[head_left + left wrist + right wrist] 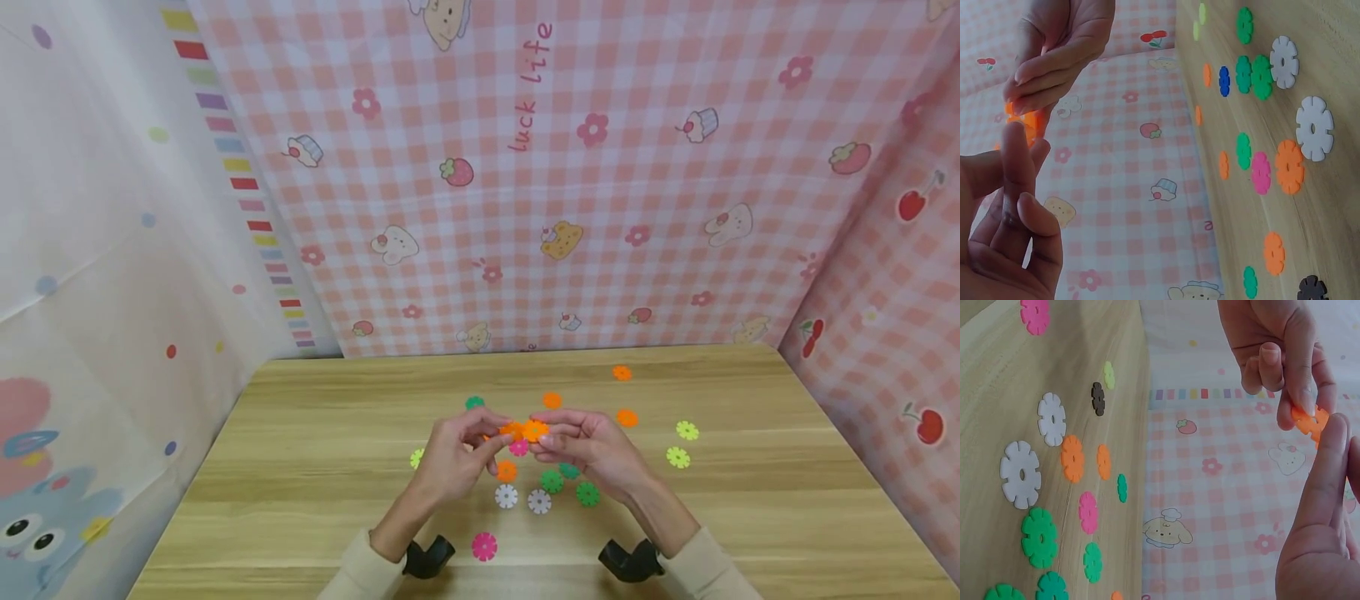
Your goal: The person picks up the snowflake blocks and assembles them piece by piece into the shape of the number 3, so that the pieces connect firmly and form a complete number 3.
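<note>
Sweeping in from the left, we find a yellow disc [417, 458] lying well to the left of the held orange pieces [536, 431], our landmark throughout. Next up, the left hand [459, 457], right at the pieces' left side, thumb and finger pinching orange! A green disc [475, 402] sits beyond them and leftward; a pink disc [484, 547] lies on the near side, toward the person.

Now centre stage: the orange pieces themselves, up off the table [300, 467] between both hands. They overlap from above, but fingers cover the meeting point, so whether they're linked, I can't tell. Below them, on the near side, lie two white discs [506, 497].

And on the pieces' right, the right hand [597, 450], pinching that end between thumb and fingers. Farther right and beyond, a loose orange disc [627, 418]; farthest right, a lime disc [687, 431].

My call? This looks like the joining step, notch to notch. The next move seems to want slots lined up squarely, then a gentle, even push from both sides; a crooked angle could let one slip.
</note>
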Motion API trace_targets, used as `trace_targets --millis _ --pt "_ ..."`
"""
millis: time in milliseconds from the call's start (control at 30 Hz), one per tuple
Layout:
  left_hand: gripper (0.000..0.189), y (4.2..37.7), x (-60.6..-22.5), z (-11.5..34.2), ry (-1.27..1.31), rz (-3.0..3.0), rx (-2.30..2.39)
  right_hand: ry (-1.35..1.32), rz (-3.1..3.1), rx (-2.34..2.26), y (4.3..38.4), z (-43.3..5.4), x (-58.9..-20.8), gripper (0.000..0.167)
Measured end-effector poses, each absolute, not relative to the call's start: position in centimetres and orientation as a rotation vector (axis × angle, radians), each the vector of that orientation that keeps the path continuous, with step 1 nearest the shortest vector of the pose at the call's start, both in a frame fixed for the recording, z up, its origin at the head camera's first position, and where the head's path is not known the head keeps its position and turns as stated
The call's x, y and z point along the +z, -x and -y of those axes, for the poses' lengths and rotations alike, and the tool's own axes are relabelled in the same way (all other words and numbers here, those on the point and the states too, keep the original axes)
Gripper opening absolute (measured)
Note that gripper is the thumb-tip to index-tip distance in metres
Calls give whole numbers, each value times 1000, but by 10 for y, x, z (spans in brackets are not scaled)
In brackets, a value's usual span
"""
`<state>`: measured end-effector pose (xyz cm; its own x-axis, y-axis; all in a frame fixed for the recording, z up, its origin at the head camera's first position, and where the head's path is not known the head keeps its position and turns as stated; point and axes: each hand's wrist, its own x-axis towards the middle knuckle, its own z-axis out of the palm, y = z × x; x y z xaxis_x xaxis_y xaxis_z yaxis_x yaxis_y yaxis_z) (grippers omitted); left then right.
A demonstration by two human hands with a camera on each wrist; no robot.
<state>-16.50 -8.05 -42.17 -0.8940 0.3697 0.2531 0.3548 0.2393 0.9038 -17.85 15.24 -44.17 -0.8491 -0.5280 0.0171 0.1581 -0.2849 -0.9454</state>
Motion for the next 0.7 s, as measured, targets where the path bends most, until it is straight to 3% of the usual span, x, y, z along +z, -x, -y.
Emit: trace_targets --millis 433,700 --pt "11 173 -442 88 -845 -2417 1841 507 -1483 -2180 178 -144 -452 34" --pt "17 174 -447 92 -716 -2418 1838 466 -1404 -2222 178 -138 -456 35"
